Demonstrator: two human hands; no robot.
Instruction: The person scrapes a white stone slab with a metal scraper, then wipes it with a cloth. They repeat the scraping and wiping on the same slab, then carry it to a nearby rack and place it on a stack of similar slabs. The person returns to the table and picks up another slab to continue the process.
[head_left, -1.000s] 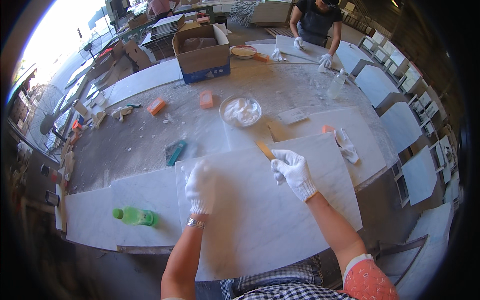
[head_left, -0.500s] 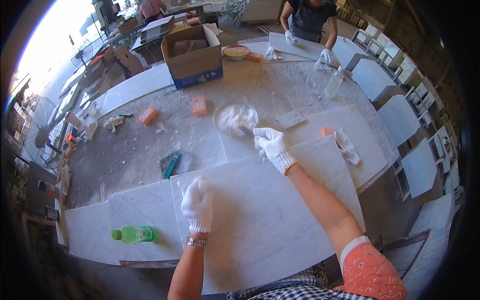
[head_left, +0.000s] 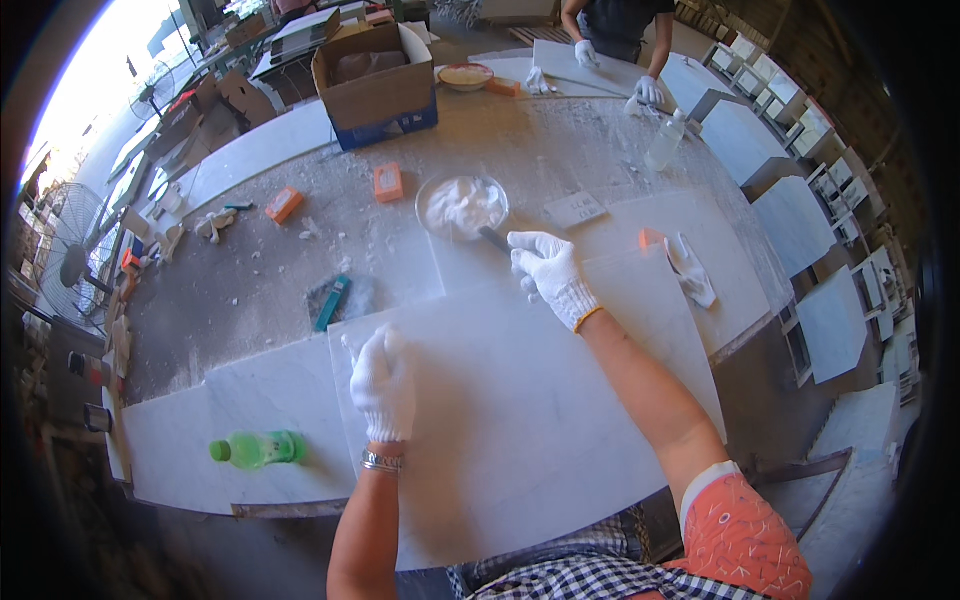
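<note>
A large pale marble slab [head_left: 540, 400] with grey veins lies in front of me. Beyond its far edge stands a round bowl [head_left: 428, 224] of white paste [head_left: 462, 203]. My right hand [head_left: 550, 270], in a white knitted glove, is closed round a narrow dark spatula [head_left: 492, 238], whose far end reaches the bowl's near rim. The glove hides the rest of it. My left hand [head_left: 383, 378], gloved too, is closed over the slab's far left corner. A small whitish bit shows by its fingers; what it holds is hidden.
A green bottle [head_left: 258, 450] lies on its side at left. A teal-handled tool [head_left: 332, 303], orange boxes [head_left: 388, 183], a white glove [head_left: 690, 272] and a large carton [head_left: 378, 110] sit on the dusty table. Across it, a co-worker's gloved hands [head_left: 648, 92] rest near another slab.
The view has tipped, so everything sits slightly higher in the picture. My right hand has drawn a little back from the bowl, and more of the spatula shows. My left hand stays put.
</note>
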